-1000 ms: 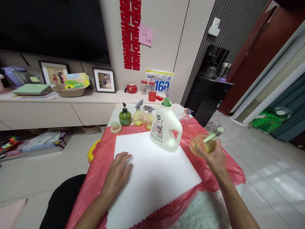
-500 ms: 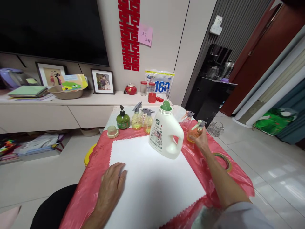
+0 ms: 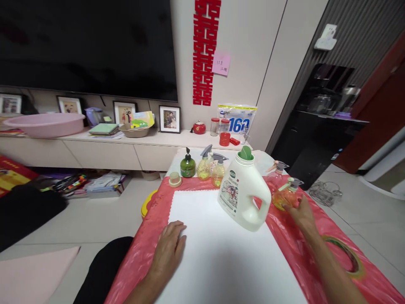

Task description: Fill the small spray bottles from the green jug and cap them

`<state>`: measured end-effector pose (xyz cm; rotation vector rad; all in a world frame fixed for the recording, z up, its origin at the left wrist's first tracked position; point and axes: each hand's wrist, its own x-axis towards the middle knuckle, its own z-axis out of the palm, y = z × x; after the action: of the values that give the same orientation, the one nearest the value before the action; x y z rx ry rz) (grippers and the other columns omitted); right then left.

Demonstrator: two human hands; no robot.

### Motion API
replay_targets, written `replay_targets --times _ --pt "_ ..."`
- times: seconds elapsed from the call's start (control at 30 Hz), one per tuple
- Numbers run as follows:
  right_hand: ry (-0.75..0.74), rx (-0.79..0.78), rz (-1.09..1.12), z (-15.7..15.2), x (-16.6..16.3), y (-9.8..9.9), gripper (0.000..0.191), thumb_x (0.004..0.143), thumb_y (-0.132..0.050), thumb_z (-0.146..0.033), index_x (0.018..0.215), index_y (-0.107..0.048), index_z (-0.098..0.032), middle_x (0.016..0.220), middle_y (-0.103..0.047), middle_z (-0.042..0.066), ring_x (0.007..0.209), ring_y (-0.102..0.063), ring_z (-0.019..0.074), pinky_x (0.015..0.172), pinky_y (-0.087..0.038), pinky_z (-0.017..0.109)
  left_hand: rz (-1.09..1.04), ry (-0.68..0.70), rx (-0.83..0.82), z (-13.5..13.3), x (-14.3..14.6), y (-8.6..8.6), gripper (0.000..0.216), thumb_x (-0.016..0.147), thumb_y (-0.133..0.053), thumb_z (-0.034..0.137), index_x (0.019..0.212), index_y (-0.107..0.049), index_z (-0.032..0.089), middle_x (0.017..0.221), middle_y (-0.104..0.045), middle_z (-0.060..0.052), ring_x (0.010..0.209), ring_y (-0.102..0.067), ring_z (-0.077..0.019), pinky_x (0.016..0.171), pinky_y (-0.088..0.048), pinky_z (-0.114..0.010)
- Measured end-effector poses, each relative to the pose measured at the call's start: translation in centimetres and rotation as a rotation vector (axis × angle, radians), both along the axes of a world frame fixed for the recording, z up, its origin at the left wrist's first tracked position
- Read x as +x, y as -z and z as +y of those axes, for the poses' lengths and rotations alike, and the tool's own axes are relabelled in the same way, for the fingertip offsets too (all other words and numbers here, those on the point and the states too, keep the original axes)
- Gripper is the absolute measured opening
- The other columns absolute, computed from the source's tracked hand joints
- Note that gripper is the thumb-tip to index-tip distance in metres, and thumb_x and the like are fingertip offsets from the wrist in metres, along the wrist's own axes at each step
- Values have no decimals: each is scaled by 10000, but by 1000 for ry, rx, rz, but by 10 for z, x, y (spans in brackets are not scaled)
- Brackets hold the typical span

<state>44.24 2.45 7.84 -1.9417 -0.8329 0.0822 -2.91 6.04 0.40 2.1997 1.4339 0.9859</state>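
My left hand (image 3: 169,247) lies on the left edge of a white sheet with a zigzag edge (image 3: 202,236), fingers slightly apart and holding nothing. At the right, my right hand (image 3: 302,213) is beside a clear spray bottle with yellow liquid (image 3: 283,197), thumb against its lower side and fingers loosely spread. That bottle stands upright on the red plastic cover. A large white detergent jug (image 3: 243,194) with a green cap piece in its mouth (image 3: 246,153) stands on the sheet. Behind the right bottle is a pinkish spray bottle (image 3: 276,175).
Along the far side stand a green pump bottle (image 3: 187,165), two yellowish spray bottles (image 3: 204,166) and a pale cap (image 3: 175,180). A roll of tape (image 3: 346,255) lies at the right on the red cover (image 3: 142,245). A low cabinet (image 3: 155,158) runs behind.
The view has swung left, so things appear farther right. My right hand's fingers have loosened around the spray bottle, which stays standing. My left hand rests as before.
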Motion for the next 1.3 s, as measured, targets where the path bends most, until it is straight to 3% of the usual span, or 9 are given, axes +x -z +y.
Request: replay_targets --times 0.17,0.27,0.4,0.57,0.67,0.87,1.0,1.13,1.3 --pt "96 -73 77 -35 -20 -23 884 560 -725 -580 1306 -588 -125 1299 -663 234 1227 -598 476 1085 -395 662 62 205 -175 5 -10 -27 329 771 -563 227 1068 -703 243 1174 -720 -99 1078 -695 -273 936 -574 -427" --pt "117 147 182 -48 -48 -43 702 628 -773 -571 1234 -678 -229 1171 -739 118 1177 -661 371 1133 -430 543 90 236 -232 23 -2 -68 331 806 -545 227 1105 -688 240 1115 -734 -83 1038 -707 -265 940 -561 -430" --pt "38 456 319 -55 -78 -60 624 587 -866 -502 1154 -731 -280 1079 -749 71 1099 -696 335 1104 -489 525 152 200 -29 70 37 -139 315 893 -513 241 1170 -663 231 1173 -707 -96 1110 -671 -278 965 -532 -432" --pt "11 449 395 -69 -92 -60 608 588 -859 -547 1156 -736 -371 1093 -740 65 1001 -702 352 1127 -439 623 322 129 183 139 102 -200 397 911 -483 102 1269 -624 198 1271 -652 -104 1188 -623 -245 1032 -489 -379" --pt "10 422 458 -77 -93 -58 572 552 -862 -557 1088 -747 -392 1085 -730 71 1039 -685 371 1149 -410 616 469 110 196 165 133 -208 373 908 -489 56 1206 -669 190 1267 -661 -113 1160 -620 -253 993 -489 -372" --pt "-64 503 573 -82 -83 -50 502 580 -873 -417 1066 -768 -343 899 -705 50 810 -656 241 1159 -401 558 517 62 108 181 155 -196 146 928 -610 225 917 -748 179 1036 -740 -134 990 -673 -261 808 -512 -326" --pt "-178 589 568 -79 -72 -38 423 637 -855 -331 1050 -777 -286 826 -690 47 733 -628 215 983 -495 541 520 0 96 174 145 -201 187 933 -613 281 954 -771 184 946 -758 -112 943 -689 -256 768 -504 -318" --pt "-203 672 598 -74 -69 -33 402 603 -847 -254 999 -783 -225 769 -697 43 660 -627 199 757 -498 456 483 -65 111 157 123 -225 234 933 -613 311 1048 -777 191 960 -773 -89 951 -684 -244 808 -497 -326" --pt "-234 732 640 -68 -75 -38 396 538 -799 -163 933 -785 -182 692 -688 29 584 -597 172 662 -443 384 403 -60 109 122 88 -254 265 903 -610 207 1086 -773 106 958 -766 -106 967 -673 -244 888 -467 -384"
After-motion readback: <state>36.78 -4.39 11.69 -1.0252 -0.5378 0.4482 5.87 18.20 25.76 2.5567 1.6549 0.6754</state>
